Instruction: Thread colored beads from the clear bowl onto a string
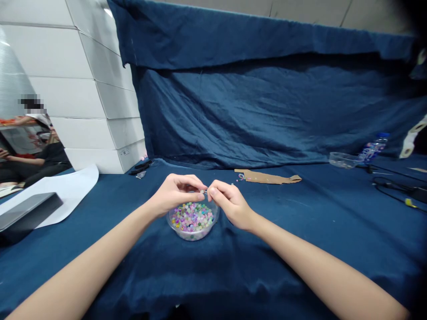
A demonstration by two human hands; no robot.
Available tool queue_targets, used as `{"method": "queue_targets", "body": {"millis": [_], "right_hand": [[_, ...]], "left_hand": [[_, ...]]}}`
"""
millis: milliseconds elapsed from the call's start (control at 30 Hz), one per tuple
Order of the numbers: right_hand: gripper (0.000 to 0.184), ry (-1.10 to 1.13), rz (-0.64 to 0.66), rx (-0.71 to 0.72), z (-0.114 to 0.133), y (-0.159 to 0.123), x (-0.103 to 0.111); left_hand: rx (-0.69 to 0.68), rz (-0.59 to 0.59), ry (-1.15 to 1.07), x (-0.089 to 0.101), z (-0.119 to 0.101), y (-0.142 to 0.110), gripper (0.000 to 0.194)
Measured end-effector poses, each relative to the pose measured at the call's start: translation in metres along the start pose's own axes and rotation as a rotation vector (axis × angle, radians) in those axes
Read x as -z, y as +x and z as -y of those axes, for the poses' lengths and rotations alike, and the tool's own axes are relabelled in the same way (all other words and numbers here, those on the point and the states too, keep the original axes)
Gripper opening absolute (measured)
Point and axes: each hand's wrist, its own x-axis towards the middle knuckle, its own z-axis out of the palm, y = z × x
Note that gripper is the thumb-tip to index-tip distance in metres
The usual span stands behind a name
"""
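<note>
My left hand (175, 194) and my right hand (230, 204) meet above a clear plastic bowl (192, 235). Their fingertips pinch a thin strand with a small pale bead (203, 191), mostly hidden by my fingers. The bowl stands on blue cloth just below my hands and is filled with multicoloured round beads (192, 217) in pink, green, purple and white. My right hand partly covers the bowl's far right rim.
A torn cardboard strip (267, 178) with a few beads at its end (240, 177) lies behind the bowl. To the right are a clear container (343, 160), a plastic bottle (373, 149) and black cables (390, 186). White paper (66, 195), a dark slab (26, 215) and a seated person (33, 155) are at left.
</note>
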Motion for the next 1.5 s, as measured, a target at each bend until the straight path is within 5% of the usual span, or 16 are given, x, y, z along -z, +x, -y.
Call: {"method": "queue_targets", "body": {"millis": [1500], "right_hand": [[0.04, -0.094, 0.034, -0.09, -0.0038, 0.003, 0.002]], "left_hand": [[0.052, -0.039, 0.065, -0.0041, -0.004, 0.0007, 0.024]]}}
